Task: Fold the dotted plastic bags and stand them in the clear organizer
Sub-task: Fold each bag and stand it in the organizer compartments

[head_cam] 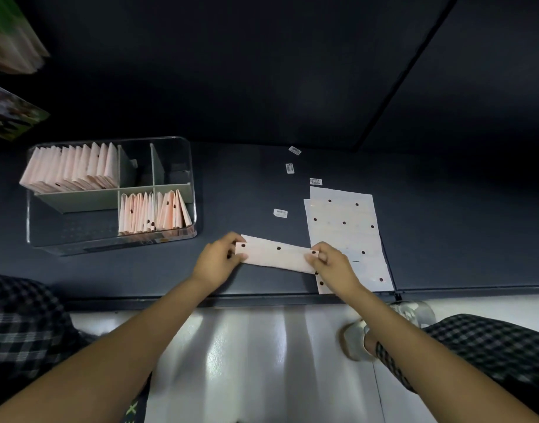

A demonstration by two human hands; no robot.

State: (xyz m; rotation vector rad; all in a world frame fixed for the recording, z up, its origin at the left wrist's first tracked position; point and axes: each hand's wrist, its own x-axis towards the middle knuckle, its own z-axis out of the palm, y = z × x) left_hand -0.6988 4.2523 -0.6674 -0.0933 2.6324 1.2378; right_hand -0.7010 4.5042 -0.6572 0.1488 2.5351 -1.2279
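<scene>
A pale pink dotted bag [277,254], folded into a long narrow strip, lies across the dark shelf near its front edge. My left hand [218,261] pinches its left end and my right hand [329,265] pinches its right end. Flat unfolded dotted bags [346,227] lie stacked just right of my right hand. The clear organizer [189,166] stands to the left; folded bags stand upright in its back left compartment [74,167] and its front right compartments [154,212].
Several small white labels [289,168] lie scattered on the shelf behind the bags. The shelf's front edge [262,296] runs below my hands, with a pale floor and a shoe [358,337] beneath. Packaged goods [12,50] sit at the upper left.
</scene>
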